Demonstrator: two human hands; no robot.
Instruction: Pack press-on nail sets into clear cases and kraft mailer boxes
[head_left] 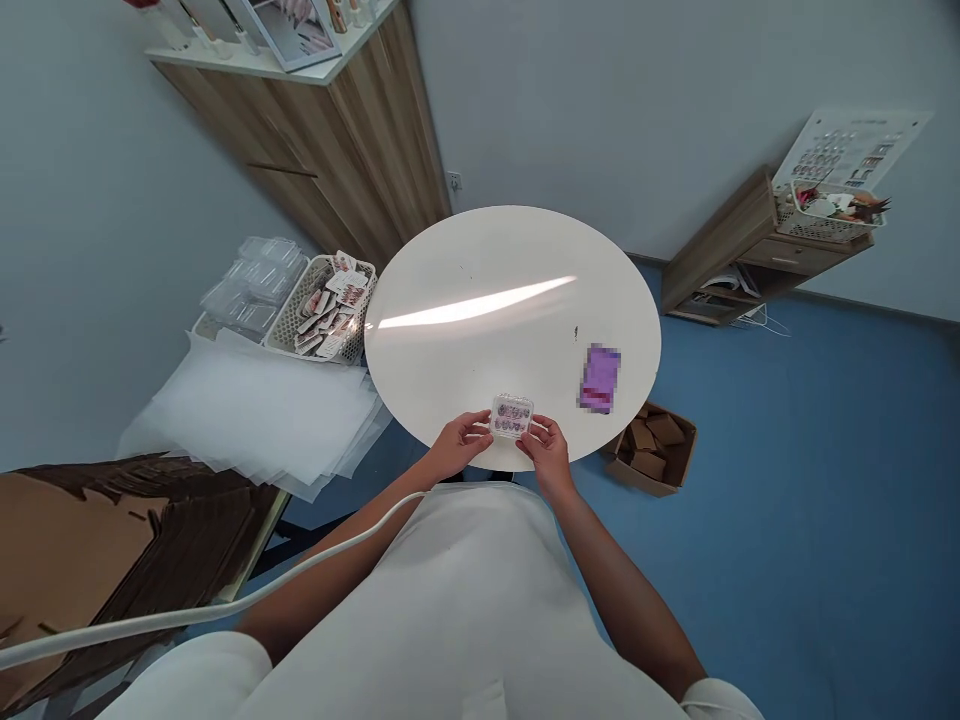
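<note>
Between my two hands, over the near edge of a round white table (465,370), is a small clear plastic box (511,416). Two rows of patterned pieces that look like press-on nails show inside it. My left hand (463,443) grips the box's left side with thumb and fingers. On the opposite side, my right hand (546,448) holds its right edge and lower right corner. The box looks closed, with its face turned up toward me. To the right on the tabletop lies a purple, pixelated rectangular item (599,379), apart from both hands.
Left of the table stand a white basket (281,325) of printed cards, clear plastic trays (251,285) and translucent sheets (255,400). A cardboard box (684,463) of smaller boxes sits on the floor at right. A white cable (300,568) crosses my left arm.
</note>
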